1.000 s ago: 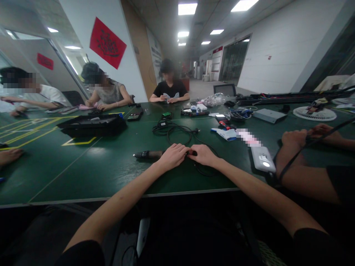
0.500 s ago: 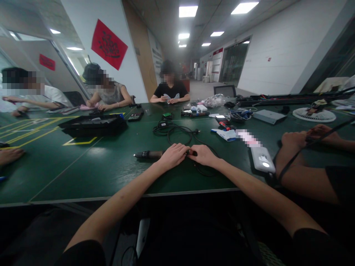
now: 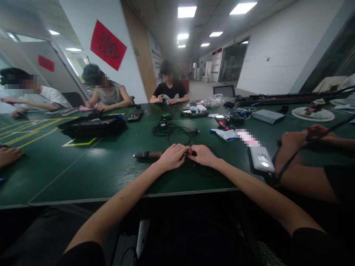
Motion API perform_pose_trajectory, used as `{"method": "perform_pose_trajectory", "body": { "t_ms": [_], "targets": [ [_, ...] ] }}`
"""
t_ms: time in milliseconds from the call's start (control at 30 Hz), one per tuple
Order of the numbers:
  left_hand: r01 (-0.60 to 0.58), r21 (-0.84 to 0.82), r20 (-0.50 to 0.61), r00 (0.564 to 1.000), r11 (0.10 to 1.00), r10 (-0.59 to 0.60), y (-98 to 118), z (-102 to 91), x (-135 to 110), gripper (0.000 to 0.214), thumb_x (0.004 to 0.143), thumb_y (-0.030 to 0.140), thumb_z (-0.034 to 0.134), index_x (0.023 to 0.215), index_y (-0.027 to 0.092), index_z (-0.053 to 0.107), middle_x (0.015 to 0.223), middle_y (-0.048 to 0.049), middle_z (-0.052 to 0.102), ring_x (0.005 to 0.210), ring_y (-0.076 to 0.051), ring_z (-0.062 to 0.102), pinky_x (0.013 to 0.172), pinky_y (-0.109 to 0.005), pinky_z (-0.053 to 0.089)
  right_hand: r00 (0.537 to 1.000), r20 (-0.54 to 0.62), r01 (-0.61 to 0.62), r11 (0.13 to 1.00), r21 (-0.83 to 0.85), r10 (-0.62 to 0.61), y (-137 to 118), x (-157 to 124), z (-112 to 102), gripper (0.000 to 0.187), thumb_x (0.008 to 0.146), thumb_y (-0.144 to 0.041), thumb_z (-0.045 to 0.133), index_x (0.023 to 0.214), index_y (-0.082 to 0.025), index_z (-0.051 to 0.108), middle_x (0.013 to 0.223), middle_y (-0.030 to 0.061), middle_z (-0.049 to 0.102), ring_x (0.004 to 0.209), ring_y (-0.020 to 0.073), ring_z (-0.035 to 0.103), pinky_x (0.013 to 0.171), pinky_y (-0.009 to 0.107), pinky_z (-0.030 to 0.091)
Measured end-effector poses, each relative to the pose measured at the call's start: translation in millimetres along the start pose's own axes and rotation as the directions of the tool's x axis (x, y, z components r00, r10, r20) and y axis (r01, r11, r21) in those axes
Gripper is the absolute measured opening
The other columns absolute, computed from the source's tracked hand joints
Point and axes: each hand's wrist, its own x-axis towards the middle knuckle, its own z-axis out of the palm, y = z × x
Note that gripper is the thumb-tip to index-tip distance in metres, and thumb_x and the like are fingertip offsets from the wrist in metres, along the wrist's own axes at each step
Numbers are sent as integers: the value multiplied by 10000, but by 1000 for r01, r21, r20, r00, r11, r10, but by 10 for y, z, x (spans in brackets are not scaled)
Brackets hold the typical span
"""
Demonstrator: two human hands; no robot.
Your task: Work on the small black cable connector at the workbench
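An electric screwdriver (image 3: 148,155) with a dark body and a metal tip lies across the green table, its tip toward the left. My left hand (image 3: 173,156) is wrapped over its body. At the rear end, my right hand (image 3: 203,154) pinches a small dark piece, close against the left fingers. Whether that piece is the tool's own tail or a cable connector I cannot tell. A black power cable (image 3: 177,127) lies coiled just beyond my hands, with a plug (image 3: 196,131) on it, and part of it runs beneath my right hand.
A black tray (image 3: 93,125) stands to the left. On the right are a white device (image 3: 262,160), a blue-and-white packet (image 3: 226,135) and a co-worker's arms (image 3: 302,162) with a dark strap. Several people sit across the table. The table's near edge (image 3: 177,193) runs under my forearms.
Both hands stay at the rear of the electric screwdriver with only a slight shift of the fingers. The view has moved very slightly.
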Motion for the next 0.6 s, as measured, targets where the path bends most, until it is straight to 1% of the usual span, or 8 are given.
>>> {"method": "perform_pose_trajectory", "body": {
  "t_ms": [100,200,367,500,600],
  "targets": [
    [4,3,11,1000,1000,-4,-3,-6,0,429,995,196,503,1424,197,475,1264,-97,660,1175,-243,595,998,-398,458,1000,-5,4,1000,-7,-4,3,-2,5,162,920,-314,776,860,-177,714,889,39,725,788,169,647,722,261,390],
    [21,6,17,1000,1000,-22,-8,-2,-2,399,1012,227,509,1409,201,487,1229,-96,666,1151,-249,601,987,-399,465,1000,-5,13,1000,7,-13,1,-2,1,152,926,-303,769,860,-178,713,888,37,725,786,166,648,725,261,393],
    [-18,-25,15,1000,1000,18,-26,21,-11,461,1001,200,514,1457,203,445,1299,-94,648,1191,-239,593,1005,-391,463,1000,2,2,1000,4,-2,-2,-3,-7,163,924,-305,772,853,-174,709,896,44,725,795,167,651,729,262,397],
    [17,8,23,1000,1000,-17,-26,20,-7,426,1026,228,500,1449,205,461,1255,-90,660,1160,-250,597,991,-398,473,1000,3,5,1000,10,-5,7,-6,-6,154,929,-305,767,866,-176,710,896,41,727,803,169,656,735,263,403],
    [6,-7,21,1000,1000,-6,-16,4,-8,466,1012,234,522,1470,204,444,1280,-96,655,1174,-249,601,995,-395,478,1000,3,6,1000,10,-6,14,-5,-4,157,930,-306,766,862,-175,713,897,43,729,806,170,659,742,265,409]
  ]
}}
